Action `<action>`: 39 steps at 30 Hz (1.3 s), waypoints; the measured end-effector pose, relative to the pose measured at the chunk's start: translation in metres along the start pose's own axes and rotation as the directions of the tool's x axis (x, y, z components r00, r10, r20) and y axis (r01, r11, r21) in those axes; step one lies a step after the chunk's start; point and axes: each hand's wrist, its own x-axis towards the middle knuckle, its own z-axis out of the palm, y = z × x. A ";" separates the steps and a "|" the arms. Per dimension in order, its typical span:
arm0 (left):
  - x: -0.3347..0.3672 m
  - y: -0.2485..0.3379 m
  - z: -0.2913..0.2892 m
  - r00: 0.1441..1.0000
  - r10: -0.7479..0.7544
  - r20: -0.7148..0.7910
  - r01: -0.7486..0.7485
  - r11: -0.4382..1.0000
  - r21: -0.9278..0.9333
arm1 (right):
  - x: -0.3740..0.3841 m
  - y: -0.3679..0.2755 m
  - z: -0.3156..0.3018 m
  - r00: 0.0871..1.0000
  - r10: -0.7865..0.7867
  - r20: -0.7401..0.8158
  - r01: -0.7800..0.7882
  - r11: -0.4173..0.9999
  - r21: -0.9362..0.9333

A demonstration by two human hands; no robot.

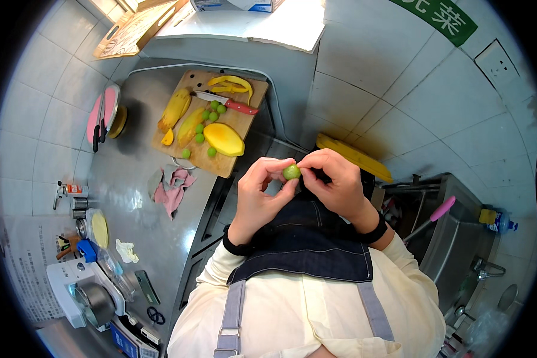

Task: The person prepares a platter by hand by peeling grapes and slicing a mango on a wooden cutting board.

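Observation:
In front of my apron, a small round green grape is pinched between the thumb and fingertips of my left hand. My right hand has its thumb and forefinger closed at the grape's other side. Ahead and to the left lies a wooden cutting board. Several more green grapes are scattered on it, beside a smooth yellow cut fruit that looks like mango. Longer yellow fruit pieces, a strip of yellow peel and a red-handled knife lie there too.
A pink cloth lies on the metal counter. Left are a pink board with knives and a white stand mixer. Right stand a yellow bin lid and a metal sink with a pink-handled tool.

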 end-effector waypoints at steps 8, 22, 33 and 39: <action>0.001 0.001 0.002 0.999 0.050 0.014 -0.049 0.998 -0.048 | 0.000 0.000 -0.004 1.000 0.025 0.010 -0.025 0.998 0.064; 0.003 0.003 -0.001 0.968 0.247 -0.034 -0.231 0.939 0.253 | 0.001 -0.002 -0.007 0.989 -0.137 0.055 0.141 0.987 -0.076; 0.001 0.002 0.001 0.972 0.234 0.008 -0.228 0.939 0.258 | -0.002 0.002 -0.001 0.999 -0.036 0.001 0.036 0.998 -0.050; 0.004 -0.011 0.002 0.955 0.297 0.024 -0.295 0.931 0.216 | -0.001 0.004 -0.001 0.973 0.227 0.029 -0.229 0.958 0.172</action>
